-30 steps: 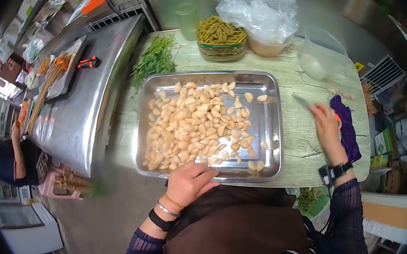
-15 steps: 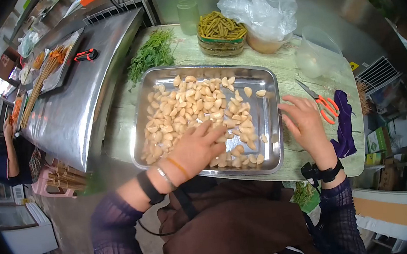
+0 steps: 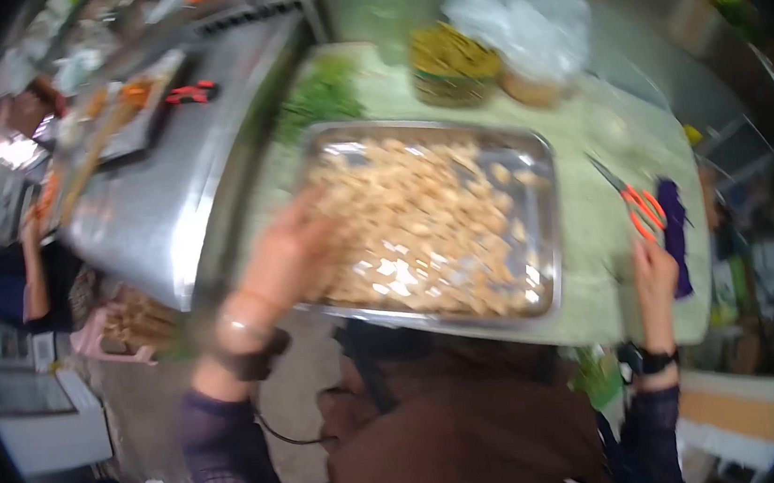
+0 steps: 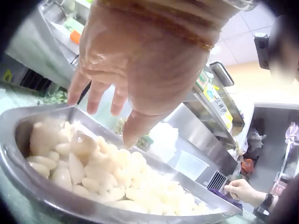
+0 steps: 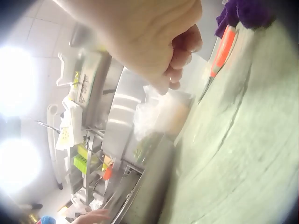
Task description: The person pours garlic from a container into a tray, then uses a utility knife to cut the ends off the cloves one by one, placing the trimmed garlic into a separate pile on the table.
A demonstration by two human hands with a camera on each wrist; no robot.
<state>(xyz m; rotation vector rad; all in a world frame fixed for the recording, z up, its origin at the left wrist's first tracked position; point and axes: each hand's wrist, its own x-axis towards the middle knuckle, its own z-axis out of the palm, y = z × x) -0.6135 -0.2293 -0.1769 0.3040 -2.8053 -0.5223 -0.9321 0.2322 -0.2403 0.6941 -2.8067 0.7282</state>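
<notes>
Pale cloves point(image 3: 413, 215) — piled in tray point(image 3: 554, 233)

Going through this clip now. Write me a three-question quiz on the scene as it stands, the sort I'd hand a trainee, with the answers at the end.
1. Which lies between the metal tray and the purple cloth?
A) the bag-covered bowl
B) the orange-handled scissors
C) the glass container
2. True or false: the left hand has its fingers over the side of the tray farther from the scissors.
3. Fill in the missing word: as the person sees it, the leafy greens lie by the tray's far ____ corner.
Key: 1 B; 2 true; 3 left.
</notes>
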